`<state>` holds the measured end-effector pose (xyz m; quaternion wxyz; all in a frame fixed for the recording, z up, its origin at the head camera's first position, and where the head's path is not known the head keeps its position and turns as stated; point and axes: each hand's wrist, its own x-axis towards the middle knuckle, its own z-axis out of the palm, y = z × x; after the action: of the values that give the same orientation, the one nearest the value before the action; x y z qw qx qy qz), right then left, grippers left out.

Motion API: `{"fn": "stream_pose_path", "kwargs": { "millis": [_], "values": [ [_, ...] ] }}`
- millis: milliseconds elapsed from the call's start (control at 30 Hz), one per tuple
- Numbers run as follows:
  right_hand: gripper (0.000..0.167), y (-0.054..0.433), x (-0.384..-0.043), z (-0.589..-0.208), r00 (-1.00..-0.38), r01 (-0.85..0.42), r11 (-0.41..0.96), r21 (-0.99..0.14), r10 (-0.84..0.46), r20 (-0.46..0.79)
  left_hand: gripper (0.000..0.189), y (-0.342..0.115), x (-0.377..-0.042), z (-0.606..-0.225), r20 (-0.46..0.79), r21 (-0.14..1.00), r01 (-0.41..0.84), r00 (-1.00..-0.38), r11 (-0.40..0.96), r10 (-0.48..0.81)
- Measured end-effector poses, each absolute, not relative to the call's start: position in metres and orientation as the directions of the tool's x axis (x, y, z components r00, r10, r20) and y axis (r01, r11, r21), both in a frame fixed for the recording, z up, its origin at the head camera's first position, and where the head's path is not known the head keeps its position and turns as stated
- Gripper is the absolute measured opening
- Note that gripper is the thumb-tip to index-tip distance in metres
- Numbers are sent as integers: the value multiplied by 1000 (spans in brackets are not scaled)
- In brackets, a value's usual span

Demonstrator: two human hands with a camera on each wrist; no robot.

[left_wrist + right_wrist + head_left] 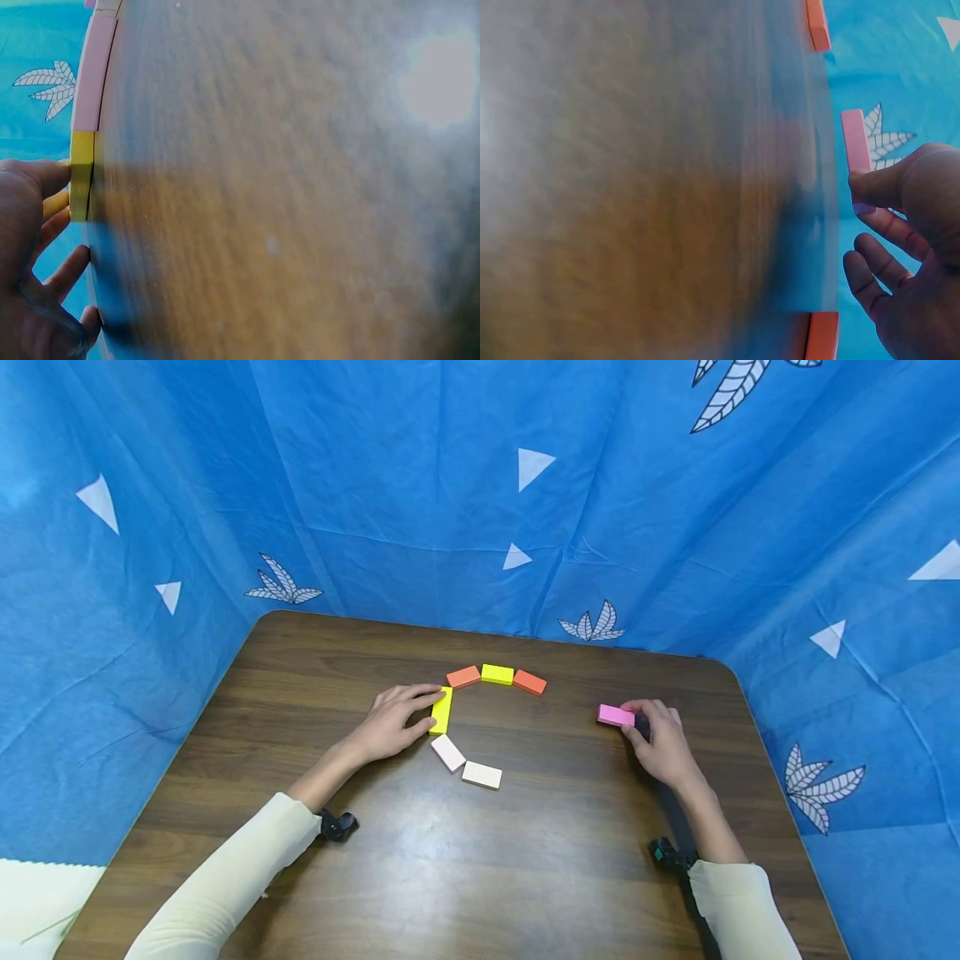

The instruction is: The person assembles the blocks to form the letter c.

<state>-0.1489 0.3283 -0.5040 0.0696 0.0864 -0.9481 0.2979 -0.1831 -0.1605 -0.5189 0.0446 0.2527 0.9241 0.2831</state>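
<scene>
My left hand (390, 724) pinches a yellow block (442, 712) on the wooden table, thumb on its near part and a finger by its far end. In the left wrist view the thumb presses that yellow block (82, 176), beside a pale pink block (91, 75). My right hand (660, 747) holds one end of a pink block (615, 716) between thumb and fingers, slightly above the table, apart from the others. The pink block (856, 142) shows its free end in the right wrist view; the remaining fingers are loosely bent.
Beyond the left hand, an orange block (463, 677), a yellow one (497, 674) and another orange one (530, 682) curve rightward. Toward me lie a pale pink block (448, 753) and a cream block (482, 775). A blue curtain (435, 510) hangs behind the table (525, 877).
</scene>
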Motion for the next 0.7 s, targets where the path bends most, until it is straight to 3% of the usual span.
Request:
{"fn": "stream_pose_path", "kwargs": {
  "millis": [267,700],
  "values": [
    [29,317,-133,-505,-977,-208,806,-554,-145,156,54,-159,-182,-518,65,547,443,-869,710,491],
    [28,296,-116,-513,-941,-337,772,-538,-272,199,54,-158,-183,-520,57,544,436,-871,717,487]
  ]
}}
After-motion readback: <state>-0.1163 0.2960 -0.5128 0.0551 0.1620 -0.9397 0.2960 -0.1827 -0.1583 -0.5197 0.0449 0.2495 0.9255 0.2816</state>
